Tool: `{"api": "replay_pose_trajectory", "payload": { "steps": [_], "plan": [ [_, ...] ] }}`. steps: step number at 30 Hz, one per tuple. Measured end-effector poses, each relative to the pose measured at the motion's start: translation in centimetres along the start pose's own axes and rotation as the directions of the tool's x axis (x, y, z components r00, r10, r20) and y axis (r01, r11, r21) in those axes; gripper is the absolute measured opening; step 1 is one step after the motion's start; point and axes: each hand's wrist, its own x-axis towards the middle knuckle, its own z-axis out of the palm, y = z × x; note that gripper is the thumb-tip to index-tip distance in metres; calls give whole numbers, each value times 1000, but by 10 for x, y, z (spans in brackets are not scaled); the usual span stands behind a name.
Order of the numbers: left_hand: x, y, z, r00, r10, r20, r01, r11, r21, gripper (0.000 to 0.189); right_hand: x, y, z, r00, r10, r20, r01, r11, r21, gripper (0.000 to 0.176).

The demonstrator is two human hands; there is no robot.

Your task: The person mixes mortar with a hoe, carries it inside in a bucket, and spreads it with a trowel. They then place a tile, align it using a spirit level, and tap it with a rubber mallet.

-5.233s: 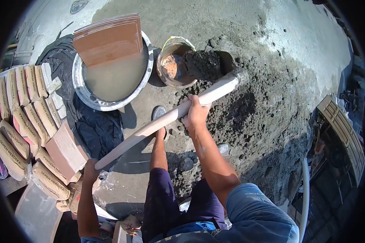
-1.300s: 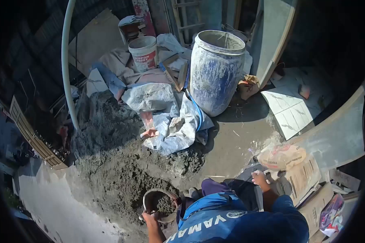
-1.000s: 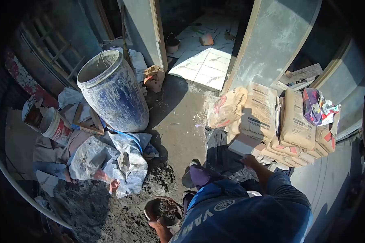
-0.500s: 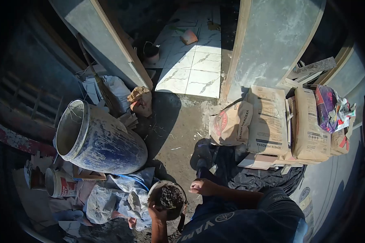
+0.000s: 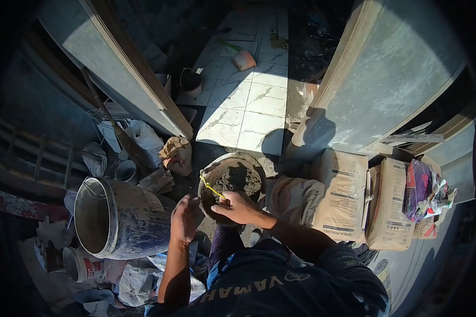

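A round bucket (image 5: 210, 168) with grey, lumpy wet mortar (image 5: 239, 180) inside is in front of my body, near the doorway. My right hand (image 5: 238, 208) is closed at its near rim, pinching the end of a thin yellow handle (image 5: 210, 186) that runs up to the bucket's left rim. Just left of the bucket is my left hand (image 5: 184, 217), its fingers loosely bent and holding nothing. A large blue drum (image 5: 137, 219), streaked with dried cement, leans open-mouthed to the left of that hand.
Cement bags (image 5: 339, 195) are stacked right of the bucket. Ahead, white marbled tiles (image 5: 246, 108) cover the floor beyond the door frame (image 5: 137, 68), with a dark pail (image 5: 191, 83) on them. A broom (image 5: 122, 140), a crumpled paper bag (image 5: 176, 156) and plastic sheeting (image 5: 135, 282) lie left.
The bucket has moved forward, up to the doorway. My right hand has come over to its yellow handle, while my left hand has let go of the rim. The view has shifted.
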Motion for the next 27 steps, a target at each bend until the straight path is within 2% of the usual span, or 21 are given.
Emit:
{"api": "replay_pose_trajectory", "payload": {
  "steps": [1, 2, 3, 5, 7, 8, 9, 11, 12, 13, 14, 15, 17, 18, 19, 21, 22, 23, 25, 26, 27],
  "plan": [
    [25, 6, -3, 994, 101, -39, -98, 993, 64, 58, 22, -2, -20, 997, 6, -81, -5, 1000, 13, 44],
    [37, 21, 1, 991, 124, -59, -111, 976, 188, 59, 44, -5, -44, 990, 31, -138, -27, 999, 29, 44],
    [59, 26, -5, 990, 128, -59, -115, 978, 176, 59, 65, -6, -68, 979, 60, -196, -51, 997, 50, 44],
    [108, 27, -36, 969, 243, -41, -179, 807, 562, 57, 110, 7, -111, 947, 35, -318, -22, 999, 45, 43],
    [169, 17, -83, 981, 195, -17, -123, 679, 724, 56, 145, 2, -156, 921, 124, -369, -62, 982, 176, 37],
    [219, -5, -146, 973, 93, 213, -228, 203, 952, 55, 164, 25, -177, 874, 273, -401, -235, 961, 143, 34],
    [267, -24, -206, 903, -16, 430, -415, -292, 861, 54, 178, 8, -192, 835, 333, -437, -151, 904, 400, 32],
    [295, 2, -182, 992, -99, 80, -92, -132, 987, 50, 205, 11, -223, 732, 458, -504, -185, 846, 500, 20],
    [311, 24, -172, 989, -117, 86, -101, -135, 986, 50, 218, 17, -242, 653, 514, -557, -227, 834, 503, 20],
    [334, 48, -161, 967, -175, 183, -217, -200, 956, 47, 230, 25, -262, 571, 554, -606, -258, 821, 509, 20],
    [357, 71, -149, 934, -230, 273, -329, -255, 910, 45, 235, 34, -285, 622, 561, -547, -227, 797, 559, 21],
    [384, 97, -130, 932, -226, 282, -337, -260, 905, 45, 240, 57, -304, 620, 555, -554, -216, 800, 560, 21],
    [438, 145, -95, 975, -119, 189, -175, 117, 978, 42, 263, 79, -327, 505, 387, -772, -26, 900, 435, 18],
    [488, 146, -103, 885, 44, 463, -454, 296, 840, 43, 281, 67, -338, 432, 353, -830, 28, 915, 403, 17],
    [479, 213, -26, 942, -53, 331, -320, 149, 936, 43, 304, 25, -351, 371, 435, -821, 29, 878, 478, 16],
    [548, 234, -24, 824, 205, 528, -523, -82, 848, 46, 344, 17, -384, 357, 465, -810, 5, 866, 500, 24],
    [571, 246, -15, 840, 261, 476, -494, 5, 869, 46, 363, 19, -401, 343, 465, -816, -7, 870, 493, 26],
    [583, 266, 8, 827, 317, 464, -470, -64, 880, 46, 381, 24, -415, 329, 471, -819, -23, 871, 491, 27],
    [617, 289, 28, 871, 306, 384, -387, -51, 920, 48, 420, 37, -445, 237, 511, -826, -101, 859, 503, 29],
    [630, 297, 36, 898, 291, 329, -326, -60, 944, 50, 438, 52, -461, 304, 167, -938, -313, 947, 67, 27],
    [648, 295, 30, 931, 271, 243, -230, -80, 970, 54, 460, 68, -480, 224, 442, -869, -250, 888, 387, 28]
  ]
}}
